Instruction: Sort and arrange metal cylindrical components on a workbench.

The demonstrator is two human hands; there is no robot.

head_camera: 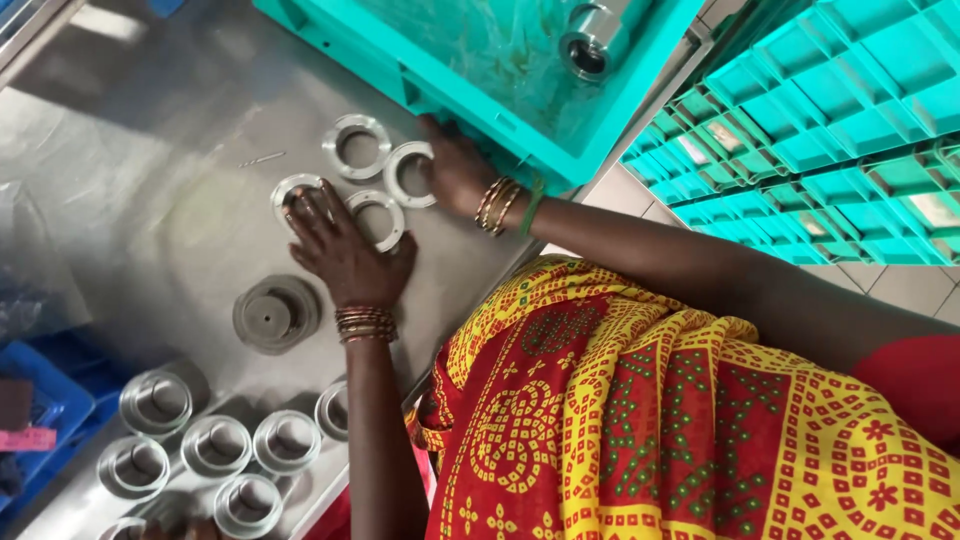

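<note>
Four flat metal rings [357, 146] are lying together on the steel bench [150, 180]. The left hand [345, 250] is pressing spread fingers onto two rings; the right hand [455, 165] is touching another ring, fingers loosely open, beside the teal crate [480, 105].

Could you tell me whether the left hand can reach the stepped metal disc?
Probably yes: the left hand lies on a flat ring, the stepped metal disc sits close beside its wrist, only bare table between.
</note>
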